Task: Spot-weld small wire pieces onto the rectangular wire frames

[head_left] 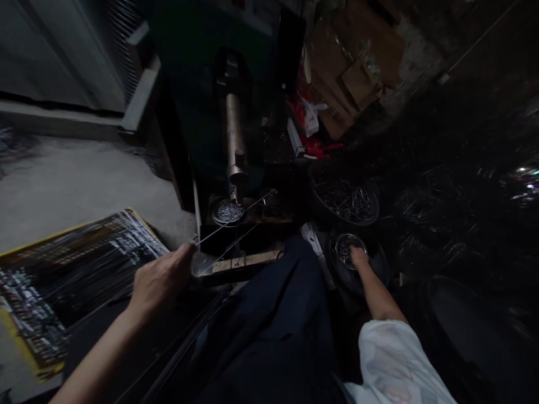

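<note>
My left hand is closed in a pinch on thin metal rods that slant up to the right toward the press machine. Below the machine's ram sits a small round dish of tiny shiny metal parts. My right hand reaches down into a small round bowl of small metal pieces; its fingers are hidden in the dark, so whether they hold anything is unclear. My dark trouser leg lies between both arms.
A yellow-edged tray of long dark rods lies at left on the concrete floor. A larger dark basin of metal pins stands behind the small bowl. Cardboard boxes and red items are piled at the back; dark heaps of metal fill the right.
</note>
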Motion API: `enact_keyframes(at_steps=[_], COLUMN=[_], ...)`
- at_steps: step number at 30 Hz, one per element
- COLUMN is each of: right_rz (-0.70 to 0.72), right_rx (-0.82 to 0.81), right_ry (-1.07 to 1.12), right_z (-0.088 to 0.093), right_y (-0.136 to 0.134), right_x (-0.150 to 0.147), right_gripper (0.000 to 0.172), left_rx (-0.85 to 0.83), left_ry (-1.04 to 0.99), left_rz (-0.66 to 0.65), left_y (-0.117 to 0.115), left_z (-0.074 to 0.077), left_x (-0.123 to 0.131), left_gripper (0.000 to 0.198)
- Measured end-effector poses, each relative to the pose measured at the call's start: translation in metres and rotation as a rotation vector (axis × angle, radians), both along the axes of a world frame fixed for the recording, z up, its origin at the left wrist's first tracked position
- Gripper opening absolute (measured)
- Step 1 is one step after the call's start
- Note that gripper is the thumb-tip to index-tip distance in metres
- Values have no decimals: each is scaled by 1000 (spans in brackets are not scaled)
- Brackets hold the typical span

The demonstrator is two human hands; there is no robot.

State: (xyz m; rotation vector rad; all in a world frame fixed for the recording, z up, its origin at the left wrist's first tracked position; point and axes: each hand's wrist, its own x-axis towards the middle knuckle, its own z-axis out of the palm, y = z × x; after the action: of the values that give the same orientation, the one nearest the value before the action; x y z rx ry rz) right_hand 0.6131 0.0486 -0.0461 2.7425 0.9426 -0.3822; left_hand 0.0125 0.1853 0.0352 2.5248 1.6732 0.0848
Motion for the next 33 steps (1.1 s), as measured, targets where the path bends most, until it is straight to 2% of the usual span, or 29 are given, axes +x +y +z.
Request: enact_keyframes(at_steps=[4,5,7,9,10,11,13,15,18,21,26,33], right_rz=[58,92,166,185,177,162,71,-39,-175,-223,-208,-213], right_rx=[143,201,428,853,1008,1084,1120,1078,1097,1178,1211,1260], right_ry=[-15,0,149,544,743,926,1244,1472,1687,1754,1718,1660], right_z=[30,38,50,56,58,57,54,50,51,62,79,79], right_y=[11,20,45,72,85,97,119,136,149,151,153,164], right_x=[-12,-22,-60,-122,-160,-201,-281,-345,-401,-417,-414,-408], right_gripper=[34,35,37,38,39,39,41,42,39,35,30,31], left_rx=[-14,-20,-25,-20,-15,-8,6,24,48,62,87,118], left_ry=[2,-2,-10,-17,-22,-28,-44,-62,-83,-92,-124,-178], left_rz=[-3,-8,-4,17,27,33,33,27,18,27,17,1], left_y=[4,5,7,9,10,11,12,12,14,18,28,37], left_z=[2,3,4,5,6,6,7,8,7,5,-1,-4], left_x=[12,16,22,28,32,35,42,47,52,54,57,69], left_gripper=[23,23,24,27,28,29,28,28,27,25,23,24])
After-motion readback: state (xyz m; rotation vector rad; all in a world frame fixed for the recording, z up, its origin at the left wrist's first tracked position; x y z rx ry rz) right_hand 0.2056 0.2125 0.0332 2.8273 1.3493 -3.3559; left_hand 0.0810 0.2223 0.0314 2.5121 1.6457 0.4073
